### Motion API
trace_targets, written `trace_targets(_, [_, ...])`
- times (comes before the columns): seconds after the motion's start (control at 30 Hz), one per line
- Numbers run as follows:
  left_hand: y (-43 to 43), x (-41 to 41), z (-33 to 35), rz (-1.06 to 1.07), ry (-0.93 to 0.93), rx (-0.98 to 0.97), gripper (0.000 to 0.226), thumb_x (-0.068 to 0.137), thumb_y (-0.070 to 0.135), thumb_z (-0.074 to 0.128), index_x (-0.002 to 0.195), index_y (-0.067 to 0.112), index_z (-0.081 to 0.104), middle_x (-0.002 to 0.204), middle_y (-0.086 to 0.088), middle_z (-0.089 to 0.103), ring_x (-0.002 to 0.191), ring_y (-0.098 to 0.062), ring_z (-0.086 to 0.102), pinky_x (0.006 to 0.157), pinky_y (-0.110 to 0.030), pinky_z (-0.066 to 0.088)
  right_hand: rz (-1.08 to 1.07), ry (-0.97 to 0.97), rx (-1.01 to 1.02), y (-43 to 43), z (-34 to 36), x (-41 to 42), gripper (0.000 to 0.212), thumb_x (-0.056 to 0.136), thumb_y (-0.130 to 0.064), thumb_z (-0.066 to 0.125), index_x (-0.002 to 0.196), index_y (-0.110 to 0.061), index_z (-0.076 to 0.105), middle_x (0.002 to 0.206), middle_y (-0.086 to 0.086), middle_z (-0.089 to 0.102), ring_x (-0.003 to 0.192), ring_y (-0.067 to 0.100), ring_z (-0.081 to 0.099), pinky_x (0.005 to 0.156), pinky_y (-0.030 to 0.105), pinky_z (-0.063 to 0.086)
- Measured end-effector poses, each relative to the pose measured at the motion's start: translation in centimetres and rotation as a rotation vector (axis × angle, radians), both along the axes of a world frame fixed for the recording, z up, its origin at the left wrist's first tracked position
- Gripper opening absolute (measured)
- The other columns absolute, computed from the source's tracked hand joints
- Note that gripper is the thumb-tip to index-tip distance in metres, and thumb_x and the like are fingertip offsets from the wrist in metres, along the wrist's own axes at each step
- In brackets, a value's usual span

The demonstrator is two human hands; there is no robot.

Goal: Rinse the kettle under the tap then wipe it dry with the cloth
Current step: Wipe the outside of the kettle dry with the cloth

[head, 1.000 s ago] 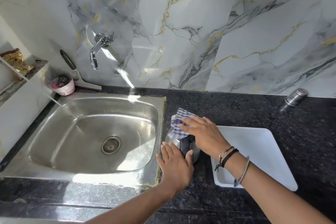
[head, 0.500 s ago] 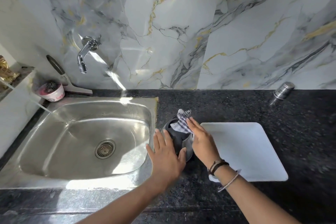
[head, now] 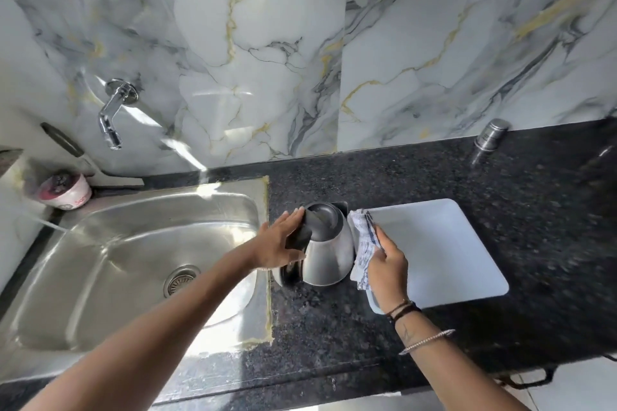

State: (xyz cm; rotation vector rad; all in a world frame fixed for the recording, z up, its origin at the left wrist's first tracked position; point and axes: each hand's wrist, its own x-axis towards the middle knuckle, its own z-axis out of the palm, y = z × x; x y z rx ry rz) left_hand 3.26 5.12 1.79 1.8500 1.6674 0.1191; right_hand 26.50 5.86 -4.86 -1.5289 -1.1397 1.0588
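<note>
A steel kettle [head: 329,253] with a black lid and handle stands upright on the dark granite counter, just right of the sink. My left hand [head: 280,243] lies on its black handle, fingers stretched out along it and the thumb curled around the lower part. My right hand [head: 387,260] holds a white and blue checked cloth [head: 364,243] pressed against the kettle's right side. The wall tap [head: 112,117] sits above the sink at the left; no water runs from it.
The steel sink [head: 133,264] fills the left. A white tray [head: 444,247] lies right of the kettle, partly under my right hand. A small pink cup [head: 66,192] and a squeegee [head: 80,157] stand behind the sink. A steel shaker [head: 490,137] stands far right by the wall.
My right hand has carried the cloth from the kettle's top down to its right side. My left hand moved from the near side up onto the handle. The kettle's steel body is now uncovered.
</note>
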Motion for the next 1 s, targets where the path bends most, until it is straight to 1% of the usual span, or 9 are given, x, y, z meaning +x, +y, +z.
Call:
trace_targets(0.13, [0.7, -0.5, 0.3, -0.05, 0.036, -0.023, 0.101, 0.089, 0.033, 0.068, 0.156, 0.025, -0.006, 0.165, -0.008, 0.005, 0.151, -0.024, -0.006, 0.118, -0.053, -0.008, -0.164, -0.008, 0.117, -1.2, 0.1, -1.3, 0.06, 0.094, 0.011, 0.039, 0.144, -0.018, 0.055, 0.143, -0.004, 0.059, 0.129, 0.011, 0.053, 0.113, 0.032, 0.041])
trace_targets(0.23, [0.6, -0.3, 0.3, -0.099, 0.05, 0.057, 0.102, 0.086, 0.03, 0.069, 0.157, 0.022, -0.003, 0.165, -0.003, -0.003, 0.151, -0.019, -0.008, 0.118, -0.05, -0.011, 0.004, 0.018, 0.221, -2.8, 0.0, -3.0, 0.057, 0.099, 0.003, 0.043, 0.152, -0.016, 0.041, 0.155, -0.005, 0.041, 0.142, 0.004, 0.038, 0.12, 0.028, 0.03])
trace_targets(0.33, [0.8, 0.1, 0.6, -0.166, 0.045, 0.097, 0.099, 0.08, 0.03, 0.063, 0.157, 0.019, 0.002, 0.164, 0.0, -0.007, 0.151, -0.015, -0.006, 0.12, -0.049, -0.012, 0.265, -0.247, 0.222, -4.4, -1.4, -5.2, 0.065, 0.103, -0.031, 0.039, 0.157, -0.023, 0.004, 0.167, -0.006, 0.002, 0.156, 0.007, 0.0, 0.125, 0.026, 0.003])
trace_targets(0.4, [1.3, -0.1, 1.3, -0.178, 0.058, 0.061, 0.095, 0.075, 0.034, 0.053, 0.157, 0.02, 0.008, 0.165, 0.0, -0.003, 0.151, -0.014, -0.004, 0.12, -0.049, -0.012, 0.263, -0.259, 0.092, -5.0, -2.1, -6.0, 0.074, 0.099, -0.045, 0.032, 0.155, -0.02, -0.009, 0.167, -0.002, -0.012, 0.155, 0.012, -0.012, 0.125, 0.03, -0.006])
trace_targets(0.5, [2.1, -0.7, 2.5, -0.197, 0.081, -0.029, 0.082, 0.079, 0.036, 0.038, 0.156, 0.024, 0.013, 0.164, 0.004, 0.001, 0.151, -0.011, -0.004, 0.118, -0.045, -0.012, 0.296, -0.245, -0.088, -5.4, -3.3, -5.4, 0.084, 0.094, -0.055, 0.026, 0.158, -0.012, -0.007, 0.169, 0.006, -0.014, 0.155, 0.014, -0.013, 0.126, 0.033, -0.005])
trace_targets(0.7, [3.5, -1.5, 3.6, -0.196, 0.047, -0.162, 0.069, 0.09, 0.055, 0.011, 0.155, 0.032, 0.016, 0.164, 0.008, 0.004, 0.15, -0.011, 0.0, 0.12, -0.045, -0.011, 0.292, -0.12, -0.052, -4.2, -3.0, -4.2, 0.085, 0.09, -0.069, 0.017, 0.16, -0.025, -0.005, 0.169, -0.005, -0.013, 0.154, 0.004, -0.012, 0.128, 0.041, 0.0])
trace_targets(0.8, [3.8, -1.6, 4.1, -0.117, 0.031, -0.235, 0.09, 0.076, 0.084, 0.001, 0.153, 0.04, 0.018, 0.165, 0.004, 0.007, 0.151, -0.019, 0.002, 0.12, -0.052, -0.01, 0.321, -0.291, 0.157, -6.1, -3.4, -5.7, 0.075, 0.094, -0.07, 0.01, 0.157, -0.037, -0.011, 0.167, -0.006, -0.024, 0.153, 0.008, -0.021, 0.125, 0.035, -0.01])
trace_targets(0.87, [4.0, -1.5, 4.6, -0.134, 0.037, -0.26, 0.1, 0.069, 0.088, -0.007, 0.153, 0.041, 0.019, 0.164, 0.004, 0.011, 0.151, -0.02, 0.005, 0.119, -0.051, -0.011, 0.382, -0.456, 0.251, -7.7, -4.6, -6.6, 0.07, 0.098, -0.066, 0.011, 0.159, -0.037, -0.006, 0.169, 0.0, -0.019, 0.156, 0.022, -0.018, 0.124, 0.035, -0.013])
trace_targets(1.0, [4.4, -1.2, 5.2, -0.144, 0.04, -0.298, 0.119, 0.055, 0.098, -0.007, 0.153, 0.037, 0.019, 0.163, 0.003, 0.017, 0.15, -0.021, 0.011, 0.12, -0.055, -0.006, 0.431, -0.745, 0.319, -7.9, -6.7, -5.6, 0.065, 0.102, -0.057, 0.021, 0.16, -0.033, 0.005, 0.17, 0.011, -0.002, 0.155, 0.038, 0.001, 0.123, 0.053, 0.007])
